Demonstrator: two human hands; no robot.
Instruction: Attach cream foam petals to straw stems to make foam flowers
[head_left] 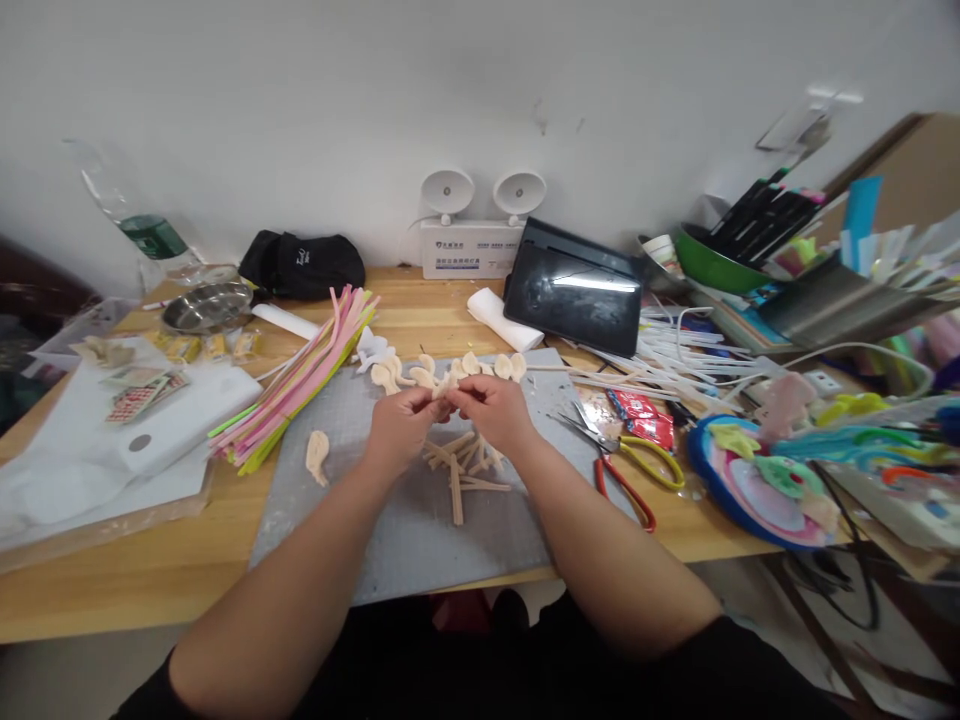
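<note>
My left hand and my right hand meet over a grey cutting mat, fingers pinched together. Between the fingertips is a small cream pipe-cleaner piece, mostly hidden by them. Just behind the hands lies a row of cream rounded pieces with short stems. A similar curled piece lies alone to the left. Below my hands is a loose pile of short cream pipe-cleaner lengths. Scissors with red and yellow handles rest at the mat's right edge, blades apart.
Pink and yellow-green pipe cleaners lie in a bundle to the left. A black tablet-like device leans at the back beside a white twin-lamp unit. To the right are a blue round tray, white stems and a green bowl of markers.
</note>
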